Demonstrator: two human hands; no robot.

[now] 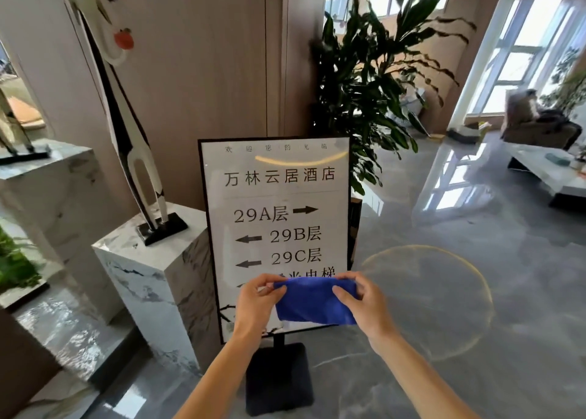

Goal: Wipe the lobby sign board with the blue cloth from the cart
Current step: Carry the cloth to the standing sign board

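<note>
Cloth: blue cloth [315, 301] stretched flat, prob. folding a pad for wiping.
L hand: left hand [257, 304] pinching top-left corner.
R hand: right hand [364, 304] pinching top-right.
Board: sign board [279, 203] just behind, upright on stand.

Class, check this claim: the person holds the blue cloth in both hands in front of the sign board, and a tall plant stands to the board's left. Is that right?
Not quite. In the head view both the left hand and the right hand hold the blue cloth before the sign board, but the plant stands to its right.

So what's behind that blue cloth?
The blue cloth, held by the left hand and right hand, hangs before the lower sign board. Above it, half-covered characters show; the rest of that line is hidden.
</note>
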